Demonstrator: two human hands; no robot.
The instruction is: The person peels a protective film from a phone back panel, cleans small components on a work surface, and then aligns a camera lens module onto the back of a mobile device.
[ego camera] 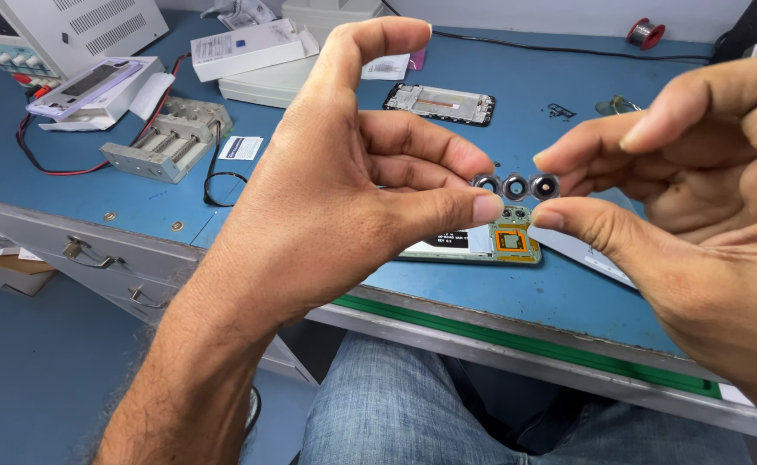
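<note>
My left hand [344, 198] and my right hand [688, 189] are raised over the blue workbench [499, 301]. Between them they hold a small strip of three round camera lens rings [516, 185]. My left thumb and fingers pinch its left end; my right thumb and forefinger pinch its right end. Directly below the strip lies an opened phone [482, 245] with its circuit board and an orange-framed part exposed, partly hidden by my left hand.
A phone frame [438, 103] lies further back. A metal clamp jig [167, 142], white boxes [249, 47], a phone in a purple case [86, 86] and a power supply [60, 30] with red and black leads stand at the back left. Drawers [94, 254] hang under the bench edge.
</note>
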